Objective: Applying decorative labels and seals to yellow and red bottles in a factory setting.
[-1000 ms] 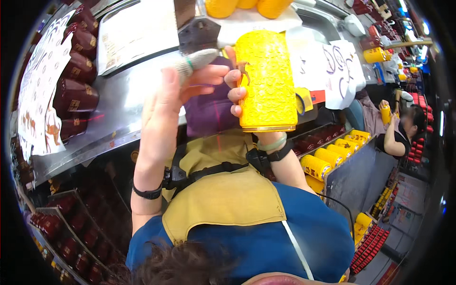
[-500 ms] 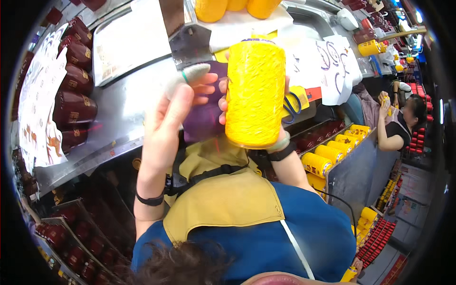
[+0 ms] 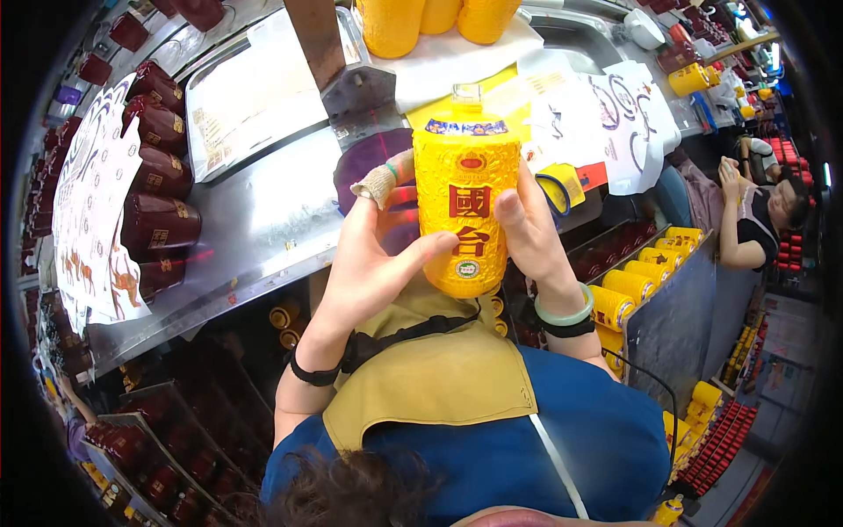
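Note:
A yellow embossed bottle [image 3: 464, 211] is upright in front of my apron, its red-lettered face toward me and a clear stopper on top. My left hand [image 3: 373, 250] holds its left side, thumb laid across the lower front. A beige fabric cover [image 3: 378, 184] wraps one finger of that hand. On the other side my right hand [image 3: 533, 241] grips the bottle, with its fingers mostly hidden behind. A pale green bangle [image 3: 565, 307] circles the right wrist. Behind the bottle lies a round purple pad [image 3: 373, 158], partly covered.
Dark red containers [image 3: 161, 220] line the left of the metal bench [image 3: 263, 241]. Decal sheets [image 3: 619, 123] and blue-handled scissors [image 3: 555, 195] lie to the right. More yellow bottles [image 3: 391, 26] stand at the back; others fill a crate [image 3: 672, 307] at right. Another person [image 3: 751, 202] sits beyond.
The bottle has turned from a plain textured side to its lettered face and tipped so its top shows. My left hand has come from beside it onto its side.

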`<action>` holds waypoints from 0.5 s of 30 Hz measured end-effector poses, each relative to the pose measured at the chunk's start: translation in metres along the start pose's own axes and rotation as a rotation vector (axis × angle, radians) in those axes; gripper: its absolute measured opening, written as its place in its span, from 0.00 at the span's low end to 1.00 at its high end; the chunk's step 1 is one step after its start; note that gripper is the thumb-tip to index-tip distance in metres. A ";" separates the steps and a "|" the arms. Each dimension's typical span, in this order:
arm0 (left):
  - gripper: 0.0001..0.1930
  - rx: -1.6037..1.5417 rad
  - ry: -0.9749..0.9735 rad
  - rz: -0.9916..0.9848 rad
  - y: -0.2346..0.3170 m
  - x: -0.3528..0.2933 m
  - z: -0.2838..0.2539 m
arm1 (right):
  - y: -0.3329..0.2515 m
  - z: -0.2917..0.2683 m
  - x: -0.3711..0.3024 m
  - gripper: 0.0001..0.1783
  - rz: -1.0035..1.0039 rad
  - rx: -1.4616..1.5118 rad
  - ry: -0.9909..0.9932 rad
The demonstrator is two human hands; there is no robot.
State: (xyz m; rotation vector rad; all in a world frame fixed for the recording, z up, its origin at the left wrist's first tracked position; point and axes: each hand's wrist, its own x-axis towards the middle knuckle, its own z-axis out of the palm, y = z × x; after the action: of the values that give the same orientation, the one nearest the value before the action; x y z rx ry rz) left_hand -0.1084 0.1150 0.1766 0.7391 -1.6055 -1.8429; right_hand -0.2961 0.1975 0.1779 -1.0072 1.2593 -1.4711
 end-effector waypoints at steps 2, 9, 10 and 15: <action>0.43 -0.010 0.000 0.027 -0.003 -0.002 0.000 | -0.001 0.001 -0.001 0.50 -0.026 -0.035 0.002; 0.53 -0.028 -0.031 0.136 -0.004 -0.003 -0.002 | -0.001 0.004 -0.007 0.64 -0.145 -0.056 0.029; 0.53 -0.030 -0.030 0.168 -0.004 -0.002 0.000 | -0.002 0.003 -0.007 0.67 -0.151 -0.074 0.044; 0.46 -0.100 -0.064 0.256 0.002 0.001 0.010 | 0.003 -0.020 -0.013 0.67 -0.387 -0.408 0.017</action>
State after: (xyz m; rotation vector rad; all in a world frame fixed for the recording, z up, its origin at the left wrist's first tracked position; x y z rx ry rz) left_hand -0.1163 0.1203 0.1802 0.4127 -1.5547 -1.7602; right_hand -0.3119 0.2147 0.1723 -1.5825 1.4704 -1.5396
